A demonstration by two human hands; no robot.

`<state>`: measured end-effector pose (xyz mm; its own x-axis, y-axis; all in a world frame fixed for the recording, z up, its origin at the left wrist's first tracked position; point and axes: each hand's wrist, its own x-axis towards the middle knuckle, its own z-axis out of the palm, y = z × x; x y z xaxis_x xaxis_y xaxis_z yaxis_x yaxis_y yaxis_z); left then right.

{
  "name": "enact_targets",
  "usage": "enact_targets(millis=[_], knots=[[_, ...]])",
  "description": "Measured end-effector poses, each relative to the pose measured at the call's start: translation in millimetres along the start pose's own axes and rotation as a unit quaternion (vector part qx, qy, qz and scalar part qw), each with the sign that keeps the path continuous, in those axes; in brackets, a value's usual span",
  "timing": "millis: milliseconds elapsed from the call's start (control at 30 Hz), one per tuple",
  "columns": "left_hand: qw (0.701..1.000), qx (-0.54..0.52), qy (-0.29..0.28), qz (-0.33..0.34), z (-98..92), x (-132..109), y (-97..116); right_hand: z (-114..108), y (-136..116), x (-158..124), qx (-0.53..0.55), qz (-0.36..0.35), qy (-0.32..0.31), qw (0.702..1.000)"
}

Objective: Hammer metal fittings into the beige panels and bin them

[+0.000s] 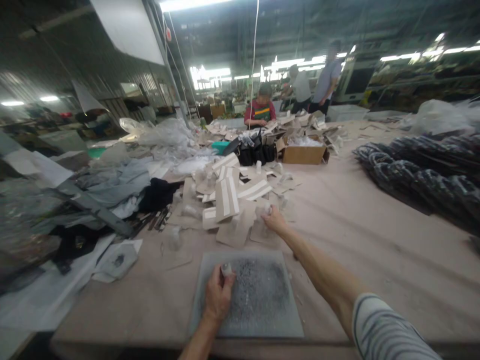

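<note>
My left hand (218, 296) is over the left part of a grey, black-speckled board (258, 300). Its fingers are closed around a small whitish piece (226, 270), whose exact kind is too blurred to name. Farther forward, my right hand (275, 221) reaches to the near edge of a loose pile of beige card pieces (235, 227). Pinched at its fingertips is a small clear plastic piece (263, 212), partly hidden by the fingers. White-striped card pieces (227, 196) and several similar clear pieces lie around it.
Behind the pile are black items (251, 150) and a cardboard box (304, 150) with clear plastic. Dark wrapped goods (423, 172) are stacked at right. Cloth and plastic bags (165, 137) crowd the left, beside a metal post (99, 212). A person (262, 110) sits across the table.
</note>
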<state>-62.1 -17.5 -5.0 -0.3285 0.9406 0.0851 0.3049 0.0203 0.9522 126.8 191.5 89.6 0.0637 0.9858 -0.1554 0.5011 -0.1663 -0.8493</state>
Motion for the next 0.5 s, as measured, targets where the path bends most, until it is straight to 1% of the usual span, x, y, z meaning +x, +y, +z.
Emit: enact_targets(millis=[67, 133, 200, 233, 300, 367, 433, 500], knots=[[1.000, -0.011, -0.001, -0.004, -0.8, -0.1, 0.8, -3.5, 0.6, 1.1, -0.040, -0.030, 0.016, 0.999], [1.000, -0.019, -0.005, -0.005, -1.0, 0.4, 0.2, -12.8, 1.6, -3.0, -0.073, -0.060, 0.019, 0.995], [1.000, -0.020, -0.006, -0.006, -1.1, 0.6, -0.7, -24.3, 2.7, -19.4, -0.098, -0.092, 0.010, 0.991], [1.000, -0.022, -0.005, -0.007, -1.1, 0.4, -1.2, -29.0, 4.1, -33.2, -0.108, -0.108, 0.002, 0.988], [1.000, -0.030, -0.004, -0.010, -1.1, 0.0, -2.2, -33.0, 11.5, -70.3, -0.124, -0.133, -0.014, 0.983], [0.999, -0.041, -0.008, -0.009, -1.0, -0.2, -3.1, -28.1, 26.2, -115.7, -0.144, -0.147, -0.040, 0.978], [0.999, -0.047, -0.012, -0.006, -1.0, -0.5, -3.1, -17.8, 45.4, -164.3, -0.169, -0.132, -0.087, 0.973], [0.999, -0.049, -0.013, -0.005, -1.2, -0.8, -2.5, -10.3, 63.2, -211.5, -0.173, -0.105, -0.150, 0.968]])
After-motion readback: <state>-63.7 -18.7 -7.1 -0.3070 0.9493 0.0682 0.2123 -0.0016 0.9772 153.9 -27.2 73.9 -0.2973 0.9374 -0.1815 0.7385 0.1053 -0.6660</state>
